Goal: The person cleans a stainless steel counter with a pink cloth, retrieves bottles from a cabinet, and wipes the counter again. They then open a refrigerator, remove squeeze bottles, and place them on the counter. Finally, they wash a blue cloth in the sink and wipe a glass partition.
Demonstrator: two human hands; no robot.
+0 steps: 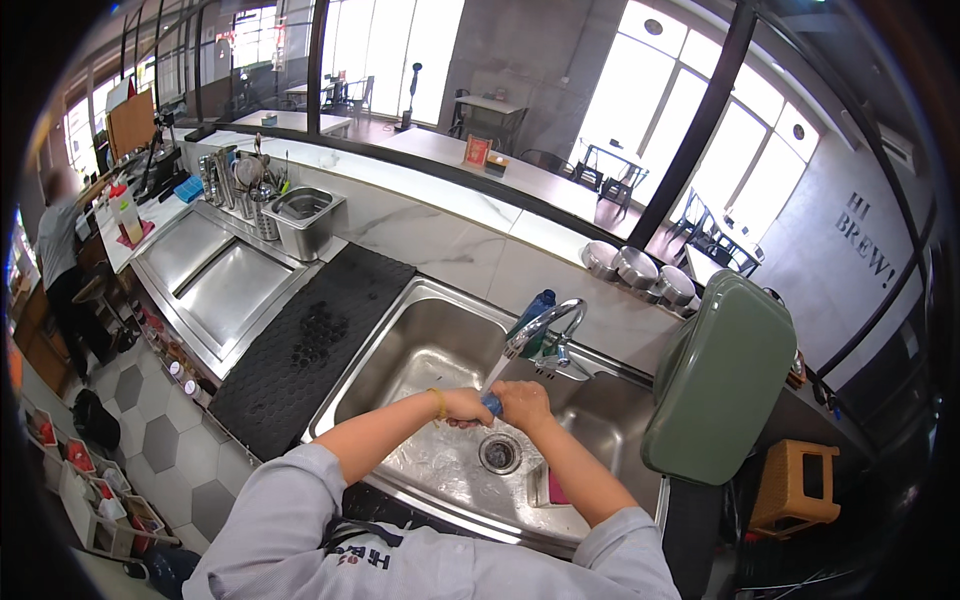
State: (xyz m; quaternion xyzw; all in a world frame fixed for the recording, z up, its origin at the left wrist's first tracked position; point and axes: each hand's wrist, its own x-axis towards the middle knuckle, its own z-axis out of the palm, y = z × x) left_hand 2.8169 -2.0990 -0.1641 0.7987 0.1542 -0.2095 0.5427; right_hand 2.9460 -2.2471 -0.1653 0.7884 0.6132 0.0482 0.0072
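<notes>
Both of my hands are together over a stainless steel sink (420, 349), under the chrome faucet (551, 315). A stream of water (495, 371) runs down onto them. My left hand (465, 407), with a yellow band at the wrist, is closed around a wet blue cloth (491, 403). On the cloth's other end, my right hand (523, 405) is gripped tight; most of the cloth is hidden in the fists. Below the hands is the drain strainer (499, 454). A pink sponge (557, 491) sits by my right forearm, partly covered. Behind the faucet stands a blue bottle (541, 302).
A black rubber mat (315, 330) lies left of the sink, beside a steel counter station (225, 277) and steel pan (304, 225). A large green plastic tub (724, 375) rises at right, near an orange stool (795, 491). Round tins (637, 268) line the ledge. A person (64, 247) stands far left.
</notes>
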